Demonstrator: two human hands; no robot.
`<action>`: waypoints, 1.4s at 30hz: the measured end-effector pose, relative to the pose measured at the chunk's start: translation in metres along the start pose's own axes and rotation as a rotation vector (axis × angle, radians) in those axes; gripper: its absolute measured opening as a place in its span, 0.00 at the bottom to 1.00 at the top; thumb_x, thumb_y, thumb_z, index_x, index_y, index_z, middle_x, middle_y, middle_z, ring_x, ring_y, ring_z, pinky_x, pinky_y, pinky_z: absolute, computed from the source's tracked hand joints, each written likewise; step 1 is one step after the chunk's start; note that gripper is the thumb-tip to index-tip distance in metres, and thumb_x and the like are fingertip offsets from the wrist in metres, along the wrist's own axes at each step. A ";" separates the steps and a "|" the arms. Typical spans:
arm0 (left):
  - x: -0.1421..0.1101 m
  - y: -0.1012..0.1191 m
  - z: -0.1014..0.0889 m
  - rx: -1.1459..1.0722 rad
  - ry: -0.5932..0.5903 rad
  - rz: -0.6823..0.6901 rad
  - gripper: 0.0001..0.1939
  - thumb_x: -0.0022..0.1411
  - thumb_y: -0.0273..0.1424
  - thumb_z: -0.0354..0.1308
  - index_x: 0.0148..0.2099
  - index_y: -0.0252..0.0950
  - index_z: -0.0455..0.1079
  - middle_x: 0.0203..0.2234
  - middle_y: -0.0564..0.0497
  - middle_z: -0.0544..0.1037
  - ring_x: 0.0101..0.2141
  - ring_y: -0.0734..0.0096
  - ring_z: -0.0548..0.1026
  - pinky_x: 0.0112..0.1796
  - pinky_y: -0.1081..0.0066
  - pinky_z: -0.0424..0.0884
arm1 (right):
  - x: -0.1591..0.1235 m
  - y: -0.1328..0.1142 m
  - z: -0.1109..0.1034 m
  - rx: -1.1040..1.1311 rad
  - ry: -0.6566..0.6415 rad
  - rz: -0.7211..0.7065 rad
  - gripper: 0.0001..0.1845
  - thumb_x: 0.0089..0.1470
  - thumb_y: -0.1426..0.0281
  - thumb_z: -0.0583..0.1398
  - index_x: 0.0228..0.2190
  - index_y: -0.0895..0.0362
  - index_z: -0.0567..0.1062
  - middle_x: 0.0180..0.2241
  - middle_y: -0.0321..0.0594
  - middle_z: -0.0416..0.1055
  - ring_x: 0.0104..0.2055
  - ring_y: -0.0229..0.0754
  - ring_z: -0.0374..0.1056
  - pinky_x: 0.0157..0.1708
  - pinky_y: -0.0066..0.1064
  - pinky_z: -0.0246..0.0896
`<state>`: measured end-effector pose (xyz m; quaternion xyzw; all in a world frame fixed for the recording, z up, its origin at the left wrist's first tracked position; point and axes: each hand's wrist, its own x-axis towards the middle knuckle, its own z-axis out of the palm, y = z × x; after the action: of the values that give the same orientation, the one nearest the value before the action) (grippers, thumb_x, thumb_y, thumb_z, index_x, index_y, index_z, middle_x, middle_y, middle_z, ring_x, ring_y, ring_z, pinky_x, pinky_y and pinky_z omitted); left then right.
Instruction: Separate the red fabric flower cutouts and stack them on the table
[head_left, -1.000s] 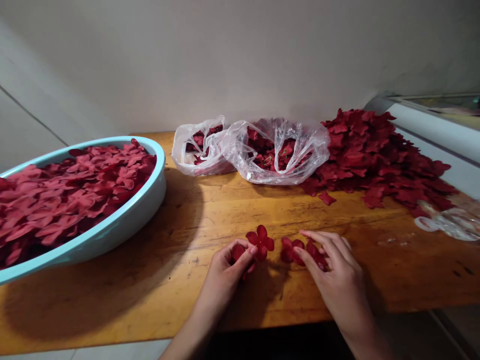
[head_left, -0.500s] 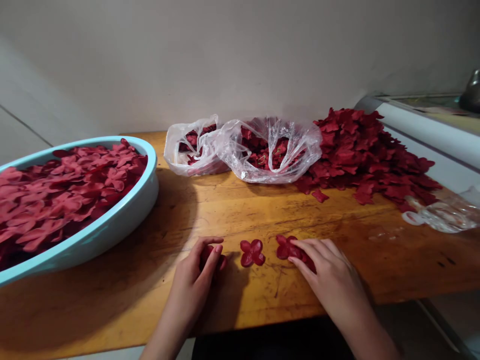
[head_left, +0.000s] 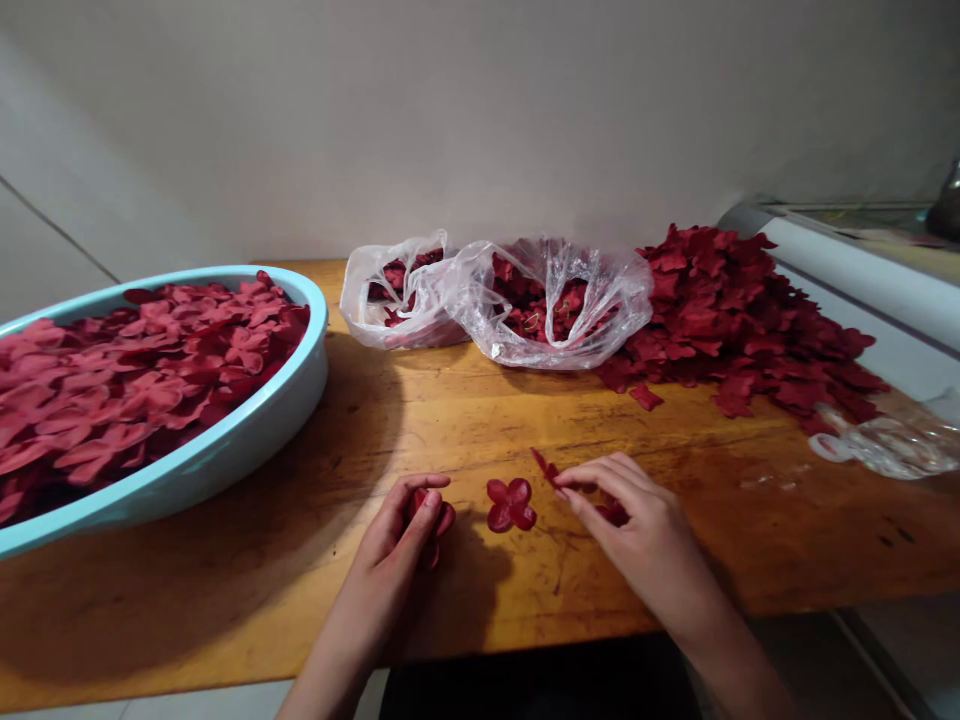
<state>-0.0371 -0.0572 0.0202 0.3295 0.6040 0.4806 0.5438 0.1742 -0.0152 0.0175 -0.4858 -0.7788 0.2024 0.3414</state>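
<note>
Dark red four-petalled fabric flowers are at both hands. My left hand (head_left: 401,525) is closed around red flower petals (head_left: 444,518), thumb on top; how many pieces it holds I cannot tell. Between thumb and fingertips, my right hand (head_left: 626,505) pinches one red flower (head_left: 546,467), tilted up off the wood and seen nearly edge-on. More red shows under that palm, partly hidden by the fingers. A single flower (head_left: 511,505) lies flat on the wooden table (head_left: 450,420) between the two hands, touched by neither.
At the left stands a light blue basin (head_left: 319,350) heaped with red flowers. Two clear plastic bags, a smaller one (head_left: 360,315) and a larger one (head_left: 517,350), hold more at the back. A loose red pile (head_left: 720,310) and crumpled plastic (head_left: 900,440) lie at the right.
My right hand has lifted its flower from the table and tilted it up. The petals in my left hand have shifted and show more. The view has moved slightly.
</note>
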 end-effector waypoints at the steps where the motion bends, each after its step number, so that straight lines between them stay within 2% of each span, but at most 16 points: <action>1: 0.001 -0.003 -0.001 -0.056 -0.014 -0.023 0.17 0.55 0.42 0.58 0.43 0.38 0.66 0.22 0.57 0.65 0.24 0.77 0.65 0.24 0.79 0.60 | 0.002 -0.002 0.005 -0.021 -0.052 -0.024 0.06 0.56 0.72 0.57 0.33 0.52 0.74 0.33 0.38 0.74 0.38 0.43 0.67 0.40 0.35 0.63; 4: 0.004 -0.010 -0.003 -0.234 -0.068 -0.068 0.18 0.56 0.39 0.57 0.48 0.39 0.64 0.27 0.55 0.70 0.28 0.74 0.69 0.29 0.77 0.63 | 0.002 -0.004 0.016 -0.090 -0.200 -0.067 0.07 0.54 0.71 0.60 0.36 0.51 0.74 0.35 0.37 0.73 0.40 0.44 0.65 0.42 0.37 0.63; 6: 0.004 -0.012 -0.006 -0.251 -0.095 -0.055 0.18 0.58 0.37 0.55 0.51 0.40 0.62 0.31 0.53 0.72 0.31 0.72 0.70 0.33 0.74 0.64 | -0.001 0.002 0.014 -0.133 -0.224 -0.066 0.08 0.54 0.69 0.60 0.38 0.51 0.73 0.37 0.37 0.73 0.41 0.44 0.65 0.43 0.38 0.62; 9: 0.005 -0.011 -0.008 -0.068 -0.091 0.032 0.18 0.60 0.36 0.54 0.52 0.40 0.60 0.29 0.53 0.73 0.34 0.70 0.69 0.36 0.73 0.63 | -0.012 0.019 -0.002 -0.262 -0.108 -0.053 0.08 0.57 0.66 0.56 0.39 0.52 0.72 0.38 0.38 0.72 0.42 0.45 0.64 0.44 0.39 0.61; 11: 0.006 -0.011 -0.008 0.054 -0.096 0.099 0.18 0.60 0.36 0.53 0.52 0.38 0.60 0.26 0.54 0.71 0.33 0.69 0.69 0.38 0.72 0.62 | -0.022 0.036 -0.014 -0.418 -0.026 -0.051 0.12 0.56 0.62 0.56 0.41 0.52 0.72 0.39 0.40 0.72 0.41 0.48 0.64 0.42 0.42 0.60; 13: 0.006 -0.010 -0.006 0.115 -0.119 0.149 0.18 0.61 0.37 0.52 0.52 0.37 0.59 0.25 0.54 0.70 0.32 0.69 0.69 0.38 0.71 0.63 | -0.030 0.052 -0.019 -0.562 -0.008 -0.040 0.16 0.55 0.58 0.56 0.41 0.53 0.72 0.38 0.42 0.73 0.38 0.50 0.64 0.40 0.45 0.60; 16: 0.006 -0.007 -0.003 0.172 -0.128 0.182 0.18 0.62 0.37 0.50 0.52 0.36 0.58 0.26 0.53 0.71 0.30 0.67 0.70 0.37 0.69 0.64 | -0.037 0.067 -0.018 -0.607 -0.040 -0.029 0.13 0.55 0.59 0.55 0.37 0.53 0.73 0.34 0.41 0.73 0.35 0.49 0.65 0.36 0.43 0.61; 19: 0.000 -0.002 -0.004 0.285 -0.093 0.195 0.18 0.63 0.36 0.48 0.54 0.36 0.59 0.32 0.49 0.74 0.37 0.64 0.71 0.43 0.66 0.63 | -0.033 0.060 -0.013 -0.528 -0.051 -0.024 0.09 0.56 0.62 0.56 0.33 0.52 0.73 0.31 0.39 0.73 0.34 0.48 0.66 0.36 0.41 0.61; 23: -0.009 0.007 -0.010 0.395 -0.067 0.181 0.19 0.64 0.34 0.44 0.56 0.41 0.61 0.48 0.48 0.70 0.51 0.63 0.64 0.52 0.65 0.55 | -0.016 0.023 -0.006 -0.284 -0.043 -0.049 0.07 0.57 0.66 0.56 0.33 0.52 0.73 0.33 0.39 0.73 0.37 0.45 0.66 0.40 0.39 0.62; 26: -0.013 0.011 -0.012 0.396 -0.085 0.173 0.20 0.65 0.32 0.41 0.58 0.43 0.60 0.49 0.51 0.71 0.51 0.65 0.65 0.52 0.66 0.56 | -0.003 0.001 0.009 -0.156 -0.153 -0.089 0.05 0.56 0.70 0.57 0.31 0.52 0.74 0.41 0.41 0.71 0.45 0.46 0.64 0.45 0.39 0.61; 29: -0.013 0.014 -0.013 0.382 -0.100 0.187 0.21 0.64 0.31 0.42 0.58 0.42 0.60 0.47 0.51 0.72 0.49 0.65 0.67 0.50 0.68 0.59 | 0.003 -0.005 0.027 -0.138 -0.259 -0.115 0.06 0.53 0.75 0.59 0.30 0.53 0.74 0.48 0.40 0.67 0.51 0.47 0.60 0.50 0.40 0.58; 33: -0.012 0.012 -0.014 0.385 -0.134 0.204 0.21 0.63 0.33 0.43 0.58 0.41 0.60 0.48 0.50 0.72 0.50 0.64 0.67 0.50 0.67 0.59 | 0.003 -0.006 0.040 -0.081 -0.352 -0.054 0.08 0.53 0.79 0.57 0.31 0.54 0.73 0.37 0.38 0.71 0.41 0.42 0.66 0.43 0.34 0.62; 37: -0.005 0.008 -0.015 0.402 -0.144 0.206 0.21 0.64 0.37 0.44 0.58 0.42 0.60 0.48 0.50 0.72 0.50 0.62 0.68 0.51 0.65 0.58 | 0.004 -0.010 0.035 -0.015 -0.352 -0.005 0.09 0.53 0.80 0.57 0.31 0.54 0.73 0.33 0.35 0.72 0.38 0.40 0.68 0.41 0.32 0.62; 40: 0.001 0.006 -0.014 0.389 -0.158 0.207 0.22 0.63 0.38 0.45 0.58 0.42 0.61 0.48 0.50 0.73 0.49 0.62 0.69 0.51 0.65 0.59 | 0.011 -0.001 0.020 0.108 -0.263 0.088 0.10 0.52 0.77 0.59 0.36 0.52 0.73 0.37 0.35 0.74 0.39 0.40 0.70 0.42 0.32 0.64; 42: 0.004 0.005 -0.012 0.373 -0.169 0.208 0.22 0.63 0.39 0.45 0.58 0.43 0.61 0.47 0.50 0.74 0.48 0.61 0.70 0.51 0.65 0.61 | 0.023 0.016 0.002 0.203 -0.170 0.192 0.14 0.51 0.72 0.60 0.42 0.51 0.71 0.40 0.36 0.75 0.40 0.41 0.71 0.41 0.33 0.65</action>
<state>-0.0507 -0.0545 0.0229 0.5236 0.5976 0.3849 0.4697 0.1765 0.0125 0.0133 -0.5021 -0.7304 0.3520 0.3008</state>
